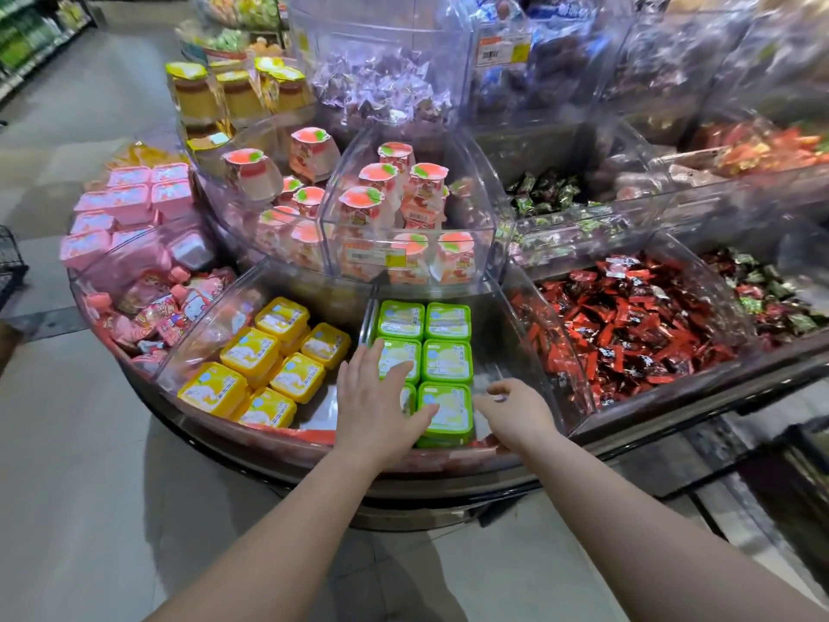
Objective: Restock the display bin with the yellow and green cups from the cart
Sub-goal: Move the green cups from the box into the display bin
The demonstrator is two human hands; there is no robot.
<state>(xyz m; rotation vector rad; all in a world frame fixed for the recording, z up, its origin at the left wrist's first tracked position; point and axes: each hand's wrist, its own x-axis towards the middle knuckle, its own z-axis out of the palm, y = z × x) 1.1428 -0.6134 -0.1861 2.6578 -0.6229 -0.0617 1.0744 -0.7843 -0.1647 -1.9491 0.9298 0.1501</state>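
Note:
Several green cups point(447, 362) sit in two neat columns in the clear display bin point(529, 352) straight ahead. Yellow cups point(251, 352) lie loosely in the compartment to its left. My left hand point(374, 404) lies flat with fingers spread over the left column of green cups, touching the front ones. My right hand point(516, 408) hovers just right of the front green cup point(446, 413), fingers loosely curled, holding nothing. The cart itself is mostly out of view.
Pink cups point(130, 204) and pouches fill the bins at left. Peach-lidded jelly cups point(394, 204) stand in the raised clear bin behind. Red wrapped candies point(628, 329) fill the bin at right. A black wire basket edge point(11, 262) shows at far left.

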